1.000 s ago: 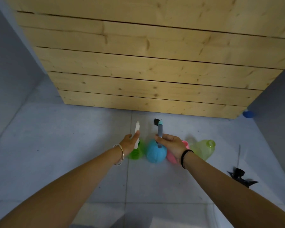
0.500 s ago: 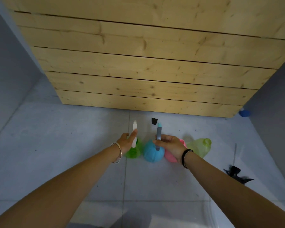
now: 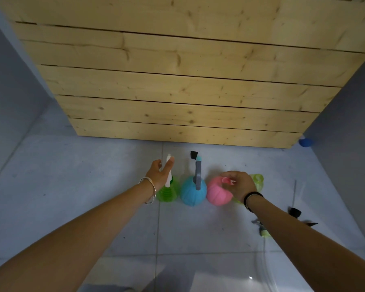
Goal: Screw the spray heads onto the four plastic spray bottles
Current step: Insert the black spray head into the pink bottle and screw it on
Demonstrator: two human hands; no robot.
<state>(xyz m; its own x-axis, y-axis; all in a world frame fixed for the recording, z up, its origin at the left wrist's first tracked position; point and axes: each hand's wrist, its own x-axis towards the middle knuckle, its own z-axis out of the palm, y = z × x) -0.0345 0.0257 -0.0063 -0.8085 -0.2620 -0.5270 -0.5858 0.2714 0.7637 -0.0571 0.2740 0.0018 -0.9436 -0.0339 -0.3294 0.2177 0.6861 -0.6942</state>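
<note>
Four bottles stand in a row on the floor. The green bottle (image 3: 167,193) carries a white spray head (image 3: 168,183). My left hand (image 3: 159,174) lies against that head with its fingers stretched out. Beside it, the blue bottle (image 3: 191,194) wears a grey spray head (image 3: 198,174). The pink bottle (image 3: 216,193) has no head, and my right hand (image 3: 240,186) grips its open neck. Behind that hand, the yellow-green bottle (image 3: 258,179) is partly hidden and shows a bare neck.
A wall of wooden planks (image 3: 177,81) rises just behind the row. Loose spray heads lie on the floor at the right: a black one (image 3: 294,212) and a grey-green one (image 3: 261,228). A blue object (image 3: 306,142) sits in the far right corner.
My right hand has left the blue bottle's grey head and moved right to the pink bottle's neck. My left hand's fingers have straightened on the white head.
</note>
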